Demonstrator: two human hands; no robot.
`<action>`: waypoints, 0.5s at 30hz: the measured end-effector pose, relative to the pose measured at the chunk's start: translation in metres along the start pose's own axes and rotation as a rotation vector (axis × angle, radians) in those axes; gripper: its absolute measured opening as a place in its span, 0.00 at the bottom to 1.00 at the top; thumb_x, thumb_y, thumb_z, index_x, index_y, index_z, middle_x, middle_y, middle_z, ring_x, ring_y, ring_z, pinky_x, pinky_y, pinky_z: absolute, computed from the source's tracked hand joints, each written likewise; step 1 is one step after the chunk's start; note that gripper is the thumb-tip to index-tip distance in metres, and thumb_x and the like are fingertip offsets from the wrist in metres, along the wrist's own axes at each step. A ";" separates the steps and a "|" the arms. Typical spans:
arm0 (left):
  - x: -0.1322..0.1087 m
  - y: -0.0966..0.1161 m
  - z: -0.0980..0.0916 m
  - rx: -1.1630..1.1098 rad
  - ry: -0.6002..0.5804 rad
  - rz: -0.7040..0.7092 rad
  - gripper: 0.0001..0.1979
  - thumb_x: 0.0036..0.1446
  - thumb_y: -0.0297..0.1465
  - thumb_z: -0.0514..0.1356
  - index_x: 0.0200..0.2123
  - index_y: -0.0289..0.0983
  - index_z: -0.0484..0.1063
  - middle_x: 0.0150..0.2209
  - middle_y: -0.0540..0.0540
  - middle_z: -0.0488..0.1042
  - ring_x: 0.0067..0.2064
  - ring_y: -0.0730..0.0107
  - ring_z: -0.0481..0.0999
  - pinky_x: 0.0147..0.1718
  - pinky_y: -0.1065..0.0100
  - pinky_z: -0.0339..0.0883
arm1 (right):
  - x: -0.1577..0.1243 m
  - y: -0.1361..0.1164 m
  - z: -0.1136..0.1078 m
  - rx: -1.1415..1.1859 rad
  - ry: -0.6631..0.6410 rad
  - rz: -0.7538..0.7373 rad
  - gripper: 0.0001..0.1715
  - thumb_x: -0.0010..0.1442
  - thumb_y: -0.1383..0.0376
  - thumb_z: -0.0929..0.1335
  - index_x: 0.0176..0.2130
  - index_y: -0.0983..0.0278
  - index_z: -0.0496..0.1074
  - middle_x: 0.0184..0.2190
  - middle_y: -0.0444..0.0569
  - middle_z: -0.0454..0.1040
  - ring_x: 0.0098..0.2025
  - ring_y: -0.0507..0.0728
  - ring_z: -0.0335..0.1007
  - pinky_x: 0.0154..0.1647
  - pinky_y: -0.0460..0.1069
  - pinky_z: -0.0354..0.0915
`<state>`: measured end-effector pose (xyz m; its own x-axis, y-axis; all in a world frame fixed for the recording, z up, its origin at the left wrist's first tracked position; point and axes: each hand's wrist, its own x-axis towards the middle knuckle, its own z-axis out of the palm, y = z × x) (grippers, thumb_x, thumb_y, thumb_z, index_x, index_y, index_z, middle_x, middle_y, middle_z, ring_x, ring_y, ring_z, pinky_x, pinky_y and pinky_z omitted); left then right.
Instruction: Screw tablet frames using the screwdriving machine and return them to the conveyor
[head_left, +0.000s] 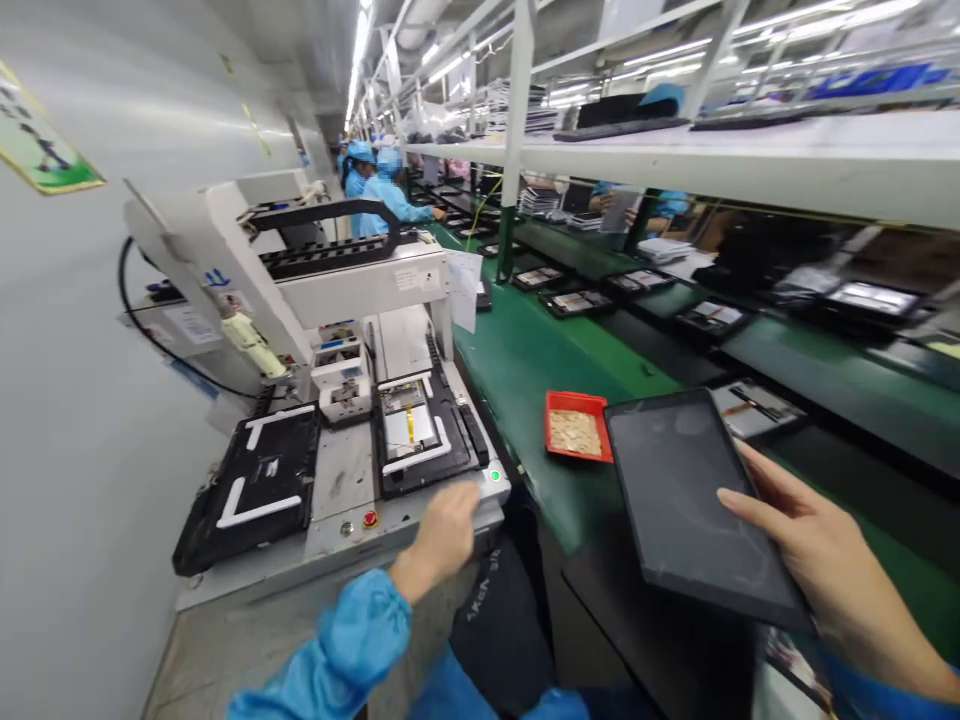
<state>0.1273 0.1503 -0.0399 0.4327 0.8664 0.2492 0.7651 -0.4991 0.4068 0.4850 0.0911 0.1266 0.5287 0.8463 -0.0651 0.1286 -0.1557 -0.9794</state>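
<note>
A dark tablet is tilted in my right hand, the thumb lying on its screen and the fingers behind. My left hand is at the front edge of a white bench machine, close to a lit green button. Its fingers are curled in and slightly blurred, with nothing seen in them. Just behind it, an opened tablet housing with a battery and yellow ribbon cable rests in a black fixture. To the left is a second black fixture with white corner strips and no tablet.
A red bin of small tan pieces sits on the green bench between the machine and my tablet. A red button is on the machine's front. More opened tablets line the conveyor under a white shelf. Co-workers in blue are farther back.
</note>
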 end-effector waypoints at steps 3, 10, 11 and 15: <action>0.010 0.031 0.044 -0.071 -0.183 0.060 0.31 0.50 0.16 0.49 0.58 0.29 0.66 0.62 0.31 0.67 0.63 0.54 0.65 0.61 0.55 0.58 | -0.024 0.023 -0.026 -0.053 0.031 -0.085 0.33 0.43 0.53 0.76 0.51 0.44 0.77 0.55 0.53 0.75 0.56 0.65 0.71 0.51 0.60 0.66; 0.032 0.019 0.071 0.173 -0.247 0.009 0.21 0.55 0.19 0.48 0.50 0.30 0.71 0.52 0.31 0.74 0.56 0.48 0.70 0.55 0.49 0.62 | -0.077 0.065 -0.040 -0.332 -0.063 -0.234 0.36 0.49 0.71 0.65 0.58 0.59 0.72 0.56 0.50 0.74 0.59 0.64 0.69 0.62 0.64 0.62; 0.032 0.024 0.069 0.123 -0.223 0.009 0.20 0.56 0.21 0.49 0.49 0.32 0.71 0.52 0.32 0.74 0.56 0.47 0.70 0.56 0.48 0.61 | -0.080 0.069 -0.036 -0.371 -0.044 -0.250 0.38 0.49 0.73 0.63 0.59 0.61 0.71 0.57 0.51 0.73 0.60 0.63 0.67 0.63 0.62 0.61; 0.008 0.087 0.066 -0.639 -0.234 -0.148 0.20 0.58 0.42 0.58 0.50 0.38 0.73 0.51 0.37 0.76 0.56 0.45 0.72 0.57 0.48 0.63 | -0.086 0.075 -0.011 -0.491 0.018 -0.279 0.39 0.48 0.75 0.60 0.60 0.66 0.66 0.60 0.57 0.67 0.63 0.61 0.62 0.65 0.59 0.58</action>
<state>0.2289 0.1149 -0.0600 0.4920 0.8705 -0.0153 0.4239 -0.2242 0.8775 0.4585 0.0007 0.0609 0.4323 0.8812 0.1913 0.6388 -0.1496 -0.7547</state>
